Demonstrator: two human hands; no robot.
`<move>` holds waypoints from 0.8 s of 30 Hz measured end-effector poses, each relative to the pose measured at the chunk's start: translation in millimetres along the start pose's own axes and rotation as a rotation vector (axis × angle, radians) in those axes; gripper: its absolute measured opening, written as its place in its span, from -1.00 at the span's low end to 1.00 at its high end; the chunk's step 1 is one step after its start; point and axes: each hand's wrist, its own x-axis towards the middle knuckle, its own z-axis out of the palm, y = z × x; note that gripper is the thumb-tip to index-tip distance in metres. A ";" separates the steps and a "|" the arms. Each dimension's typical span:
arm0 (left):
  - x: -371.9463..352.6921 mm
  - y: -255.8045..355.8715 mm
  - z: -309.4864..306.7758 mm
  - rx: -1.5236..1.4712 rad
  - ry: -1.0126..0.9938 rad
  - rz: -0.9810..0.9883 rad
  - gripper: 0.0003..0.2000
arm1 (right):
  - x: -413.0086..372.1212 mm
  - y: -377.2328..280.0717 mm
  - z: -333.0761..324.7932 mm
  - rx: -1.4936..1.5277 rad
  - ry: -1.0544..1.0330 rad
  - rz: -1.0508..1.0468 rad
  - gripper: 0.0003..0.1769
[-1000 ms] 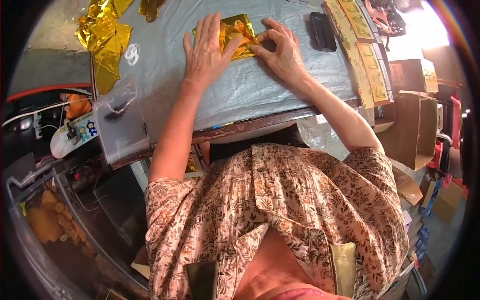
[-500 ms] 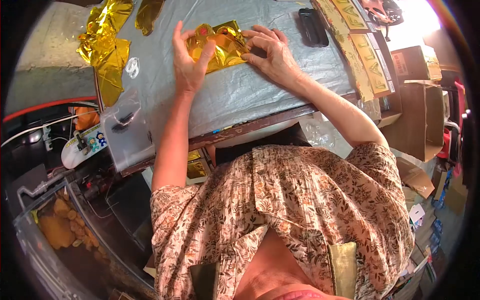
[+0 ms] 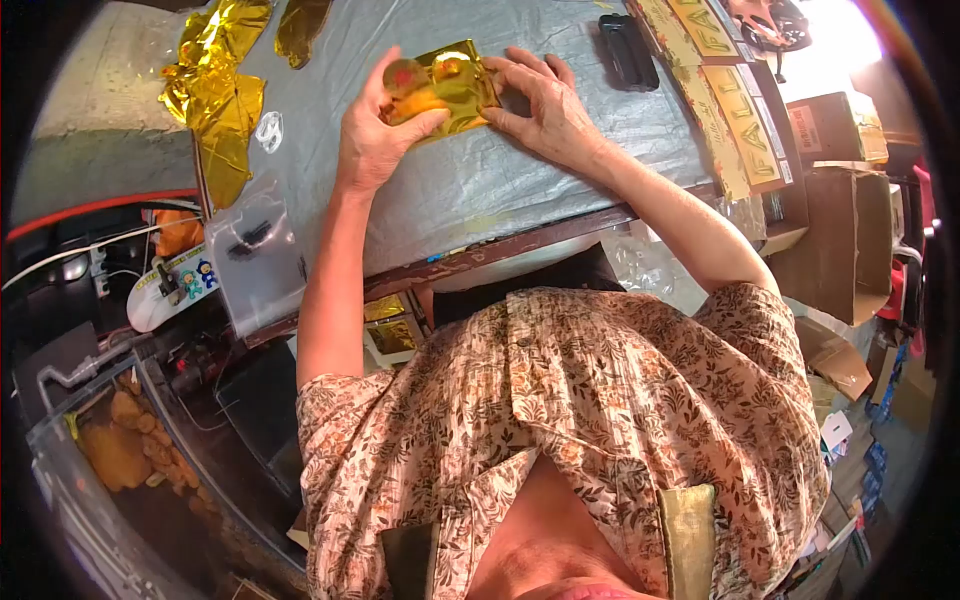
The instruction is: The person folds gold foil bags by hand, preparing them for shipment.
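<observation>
Between my two hands a piece of shiny gold foil [image 3: 460, 85] lies on the grey-blue sheet covering the table. Its surface is smooth at the upper edge, and a rounded part with a reddish spot shows at its left. My left hand [image 3: 378, 135] grips the left end, thumb laid along the lower edge and fingers behind, partly hidden. At the right edge, the thumb and index finger of my right hand [image 3: 545, 105] pinch the foil, while its other fingers are raised and curled.
Crumpled gold foil [image 3: 225, 100] hangs at the table's left corner. A black tray [image 3: 628, 52] lies beyond my right hand, near boxes marked FALL [image 3: 740, 125]. A clear plastic sleeve [image 3: 255, 260] and a small white coil [image 3: 269, 131] are at left. Open cardboard boxes [image 3: 845, 240] stand at right.
My left hand has tilted, with its wrist shifted left and its thumb now lying lower across the foil. The foil looks flatter at the top. My right hand has barely moved.
</observation>
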 end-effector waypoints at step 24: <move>42.0 -34.1 -17.6 0.600 -0.140 0.628 -0.58 | 0.7 -6.1 -3.0 -0.267 -0.091 -0.084 -0.29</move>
